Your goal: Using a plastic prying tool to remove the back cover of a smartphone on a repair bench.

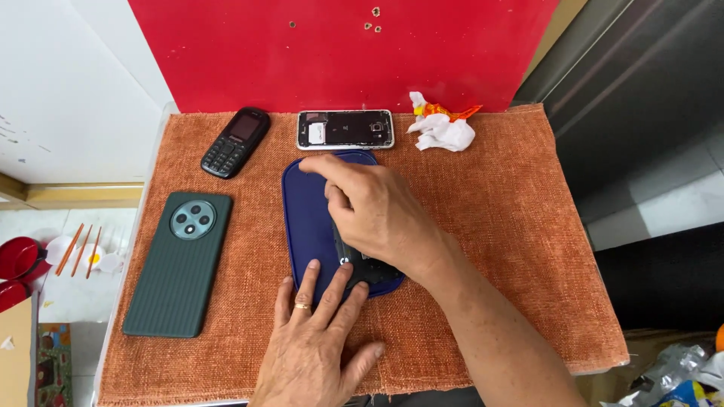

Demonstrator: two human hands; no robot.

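1. Lying in the middle of the frame, on an orange cloth (490,226), is a dark blue phone case (305,218). Its long side is running from the top of the picture down toward the bottom.
2. Pressing down on the low end of the case is the left hand (313,343). Its fingers (311,277) are lying flat and spread out, not gripping anything.
3. Coming in from the lower right, the right hand (377,215) is resting over the right side of the case. Its fingers are curled, and the fingertips are reaching up to the top edge. A dark phone (362,265) is peeking out under the palm, but I cannot tell if the hand is gripping it.
4. Both hands are touching the case; the right one is covering more of it.
5. Sitting at the left is a green phone (179,264). A small black button phone (236,142), an opened phone (345,129) and a crumpled white tissue (443,130) are lying along the top.
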